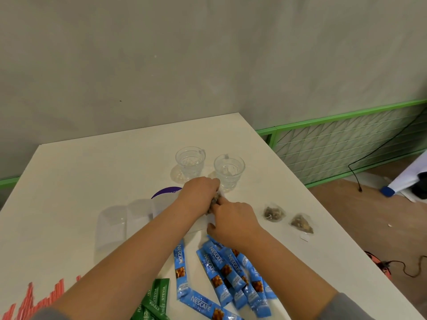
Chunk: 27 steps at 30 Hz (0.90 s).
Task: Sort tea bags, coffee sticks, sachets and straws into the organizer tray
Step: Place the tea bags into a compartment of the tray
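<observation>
Hands meet mid-table over a small clump of tea bags [213, 200], just near of the two glass cups. Left hand [201, 189] has fingers curled over the clump from the far-left side; right hand [233, 219] comes in from the near-right with fingers curled down onto the same spot. Looks like both are pinching or gathering the bags, but the exact fingertip contact is hidden under the knuckles. Probably two hands because the mesh bags and strings tangle, so one holds while the other separates. Two more pyramid tea bags [273, 212] lie loose to the right, apart from the hands. Organizer tray [120, 224], clear plastic with several compartments, sits left of the hands, partly under the left forearm; its compartments look unfilled, though the plastic is hard to read. A purple-edged disc [165, 191] sits at its far end. Blue Nescafé coffee sticks [221, 273] are scattered near, under the right forearm. Green stevia sachets [153, 299] are nearer left, red straws [30, 301] at the near-left edge. Judgement: sorting is barely started; tea bags go first since they're in hand.
</observation>
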Available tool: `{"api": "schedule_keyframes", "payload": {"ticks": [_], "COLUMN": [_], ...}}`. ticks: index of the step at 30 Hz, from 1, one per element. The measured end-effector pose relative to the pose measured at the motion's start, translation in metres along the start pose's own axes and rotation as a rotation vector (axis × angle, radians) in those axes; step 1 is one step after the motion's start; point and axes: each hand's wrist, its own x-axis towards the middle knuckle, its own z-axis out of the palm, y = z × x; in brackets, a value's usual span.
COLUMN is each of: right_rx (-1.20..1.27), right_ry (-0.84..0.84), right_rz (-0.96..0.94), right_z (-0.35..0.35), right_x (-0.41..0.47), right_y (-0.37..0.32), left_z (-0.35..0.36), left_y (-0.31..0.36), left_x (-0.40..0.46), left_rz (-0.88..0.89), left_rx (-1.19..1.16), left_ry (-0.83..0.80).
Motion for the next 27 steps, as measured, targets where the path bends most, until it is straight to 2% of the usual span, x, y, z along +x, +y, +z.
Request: {"api": "schedule_keyframes", "payload": {"ticks": [2,7,13,16,21,27], "right_rx": [0.032,0.138,0.261,0.302,0.346,0.392], "right_ry": [-0.007,0.026,0.142,0.205,0.256,0.303], "right_rz": [0.006,0.017,0.003,0.008,0.083,0.21], "right_z": [-0.001,-0.003,-0.006,-0.01,-0.021,-0.03], "right_x": [0.001,0.0,-0.006,-0.01,-0.019,-0.036], "right_y": [0.001,0.004,0.011,0.019,0.046,0.091], "left_z": [-0.001,-0.003,-0.007,-0.015,-0.027,-0.027], "left_y": [-0.001,0.0,-0.001,0.004,0.025,0.063], "left_x": [-0.004,-0.007,-0.017,-0.018,-0.013,0.0], "left_rz": [0.004,-0.007,-0.028,-0.033,-0.004,0.104], "left_rx": [-0.045,-0.141,-0.204,-0.181,-0.254,-0.346], "left_ry": [0.049,0.014,0.125,0.23,0.329,0.346]}}
